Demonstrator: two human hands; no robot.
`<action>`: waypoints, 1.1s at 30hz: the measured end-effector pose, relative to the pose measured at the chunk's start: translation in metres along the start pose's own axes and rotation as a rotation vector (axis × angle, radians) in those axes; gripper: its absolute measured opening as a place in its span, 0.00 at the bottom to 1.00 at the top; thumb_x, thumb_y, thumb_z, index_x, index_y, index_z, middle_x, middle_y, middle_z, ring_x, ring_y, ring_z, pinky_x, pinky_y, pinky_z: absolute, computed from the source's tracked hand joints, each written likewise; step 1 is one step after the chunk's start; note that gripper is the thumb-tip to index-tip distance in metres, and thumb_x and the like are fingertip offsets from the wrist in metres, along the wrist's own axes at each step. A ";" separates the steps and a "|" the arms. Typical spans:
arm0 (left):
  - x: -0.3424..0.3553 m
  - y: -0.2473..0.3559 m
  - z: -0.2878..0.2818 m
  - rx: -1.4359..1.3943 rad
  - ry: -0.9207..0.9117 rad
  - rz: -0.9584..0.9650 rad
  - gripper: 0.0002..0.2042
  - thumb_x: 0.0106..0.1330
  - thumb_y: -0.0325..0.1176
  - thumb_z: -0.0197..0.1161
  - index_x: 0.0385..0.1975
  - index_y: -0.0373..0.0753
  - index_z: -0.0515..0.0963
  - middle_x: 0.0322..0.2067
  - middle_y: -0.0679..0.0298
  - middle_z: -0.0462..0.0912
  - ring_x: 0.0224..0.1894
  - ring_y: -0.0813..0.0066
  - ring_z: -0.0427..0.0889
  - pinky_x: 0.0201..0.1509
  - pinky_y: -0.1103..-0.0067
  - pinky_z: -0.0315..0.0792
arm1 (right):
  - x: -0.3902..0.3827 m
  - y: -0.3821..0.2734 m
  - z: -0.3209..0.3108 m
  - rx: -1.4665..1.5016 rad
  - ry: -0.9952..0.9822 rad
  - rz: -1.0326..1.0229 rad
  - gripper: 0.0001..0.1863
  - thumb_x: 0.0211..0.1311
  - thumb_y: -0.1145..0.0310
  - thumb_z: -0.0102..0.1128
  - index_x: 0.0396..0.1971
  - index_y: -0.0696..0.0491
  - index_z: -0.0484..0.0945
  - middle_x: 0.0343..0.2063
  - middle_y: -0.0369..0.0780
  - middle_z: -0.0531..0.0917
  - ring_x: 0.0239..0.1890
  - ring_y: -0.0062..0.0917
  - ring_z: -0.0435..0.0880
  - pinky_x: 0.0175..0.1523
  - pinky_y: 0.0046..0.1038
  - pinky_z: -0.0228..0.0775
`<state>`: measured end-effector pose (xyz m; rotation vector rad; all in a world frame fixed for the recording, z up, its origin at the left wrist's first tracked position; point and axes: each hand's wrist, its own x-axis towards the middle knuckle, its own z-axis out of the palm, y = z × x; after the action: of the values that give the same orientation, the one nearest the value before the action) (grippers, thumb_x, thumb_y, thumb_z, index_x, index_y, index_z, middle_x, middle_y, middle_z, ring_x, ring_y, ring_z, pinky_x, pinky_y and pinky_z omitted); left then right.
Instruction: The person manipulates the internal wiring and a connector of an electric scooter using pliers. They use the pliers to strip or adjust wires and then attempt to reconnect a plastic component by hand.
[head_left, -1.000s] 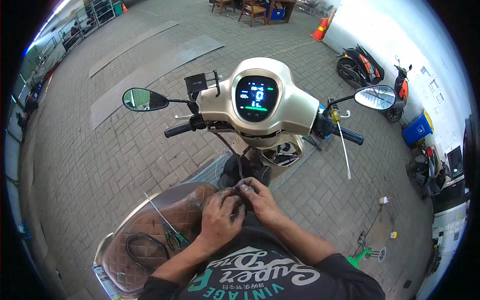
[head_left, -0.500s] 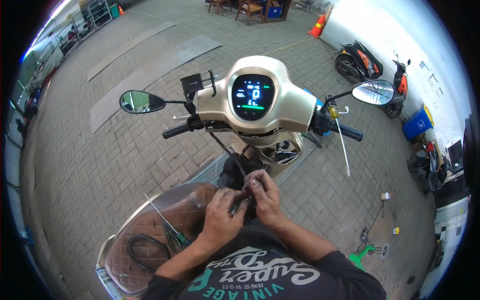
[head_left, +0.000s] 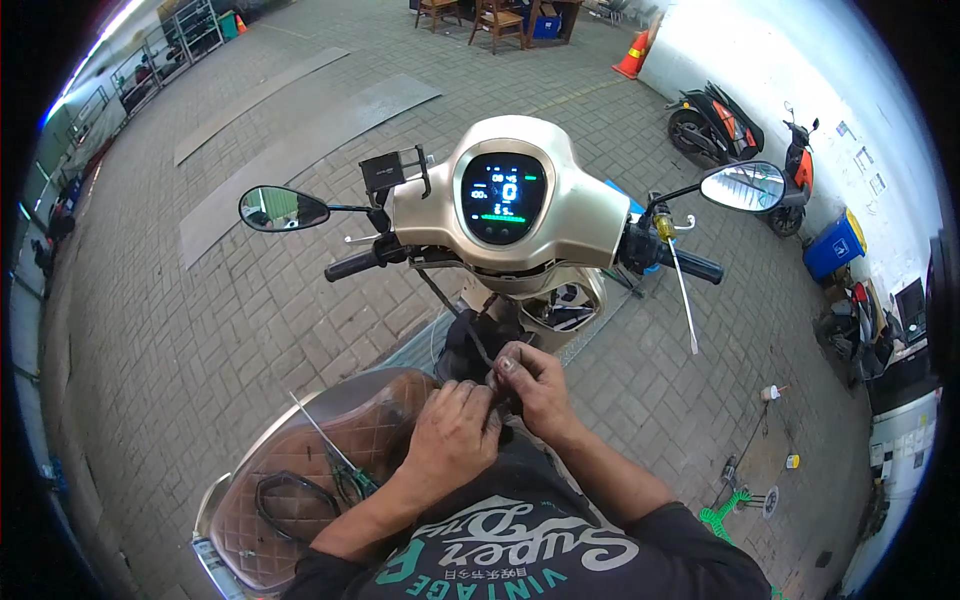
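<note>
A dark cable [head_left: 445, 305] runs down from under the handlebar of the gold scooter [head_left: 440, 220]. My right hand [head_left: 535, 390] pinches this cable near my lap. My left hand [head_left: 450, 430] is closed right beside it, apparently on the same cable's end, partly hidden by the fingers. Left of my hands, the brown quilted seat [head_left: 260, 475] holds a long screwdriver [head_left: 322, 435], green-handled tools [head_left: 360, 488] and a black cable loop [head_left: 262, 500]. A yellow-handled screwdriver [head_left: 682, 285] hangs at the right handgrip. The dashboard display [head_left: 505, 196] is lit.
At the right stand parked scooters [head_left: 730, 125], a blue bin [head_left: 835, 248] and an orange cone [head_left: 630, 60] by a white wall. A green coiled hose [head_left: 720, 515] lies low right. Metal plates [head_left: 310, 135] lie on the paving; chairs [head_left: 495, 25] stand behind.
Compared with a second ago, my right hand has risen slightly along the cable. My left fingers have bunched in closer to it. The scooter appears shifted slightly in view.
</note>
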<state>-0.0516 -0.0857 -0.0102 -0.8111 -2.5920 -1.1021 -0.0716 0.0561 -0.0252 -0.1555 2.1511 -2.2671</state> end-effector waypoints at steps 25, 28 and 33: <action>0.007 0.001 0.008 -0.063 0.132 0.053 0.07 0.50 0.28 0.60 0.24 0.35 0.70 0.24 0.56 0.72 0.28 0.58 0.71 0.33 0.69 0.65 | -0.004 0.008 0.019 0.415 0.293 -0.026 0.09 0.62 0.68 0.47 0.24 0.56 0.69 0.23 0.36 0.72 0.26 0.18 0.69 0.34 0.20 0.61; 0.006 0.000 0.010 -0.031 0.101 0.051 0.07 0.50 0.28 0.60 0.25 0.34 0.70 0.24 0.55 0.72 0.29 0.57 0.71 0.33 0.68 0.65 | -0.002 0.011 0.012 0.440 0.225 0.061 0.10 0.63 0.66 0.46 0.24 0.55 0.67 0.23 0.37 0.70 0.27 0.21 0.68 0.36 0.23 0.61; 0.007 0.003 0.007 -0.051 0.077 -0.017 0.08 0.51 0.29 0.60 0.28 0.34 0.71 0.28 0.54 0.73 0.33 0.55 0.72 0.37 0.66 0.67 | 0.004 0.013 -0.001 0.587 0.082 0.196 0.14 0.65 0.63 0.44 0.22 0.55 0.67 0.22 0.36 0.69 0.27 0.20 0.66 0.37 0.23 0.59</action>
<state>-0.0557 -0.0763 -0.0103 -0.7435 -2.5221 -1.1845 -0.0765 0.0560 -0.0380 0.1511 1.3598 -2.6882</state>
